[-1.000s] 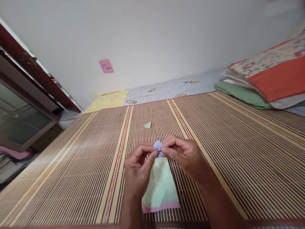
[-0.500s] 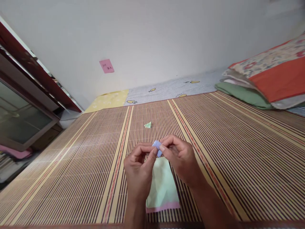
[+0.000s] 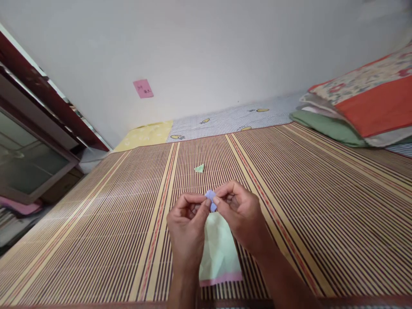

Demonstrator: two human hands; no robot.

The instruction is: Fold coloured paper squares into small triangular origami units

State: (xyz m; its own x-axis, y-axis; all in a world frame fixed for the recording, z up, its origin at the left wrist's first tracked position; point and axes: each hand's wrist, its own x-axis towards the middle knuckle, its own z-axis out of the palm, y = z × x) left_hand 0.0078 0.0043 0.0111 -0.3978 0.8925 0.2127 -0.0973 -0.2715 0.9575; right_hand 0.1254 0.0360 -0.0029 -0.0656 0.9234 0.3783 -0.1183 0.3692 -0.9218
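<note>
A small piece of blue-purple folded paper (image 3: 210, 195) is pinched between both hands, over the middle of the mat. My left hand (image 3: 188, 223) grips its left side between thumb and forefinger. On its right side, my right hand (image 3: 243, 214) holds it the same way, and the fingertips hide part of the paper. Beneath the hands lie light green paper sheets (image 3: 220, 249) with a pink edge showing at the near end. Farther off, a small folded green paper triangle (image 3: 200, 168) rests on the mat.
A striped bamboo mat (image 3: 112, 214) covers the bed. Patterned cloth (image 3: 219, 122) and yellow cloth (image 3: 148, 134) lie along the wall. Folded bedding (image 3: 370, 107) is stacked at right. A pink note (image 3: 143, 88) sticks to the wall; a glass-fronted cabinet (image 3: 28, 154) stands at left.
Both hands keep their pinch on the blue-purple paper, with only slight shifts of the fingers and paper. The green triangle and the sheets stay in place.
</note>
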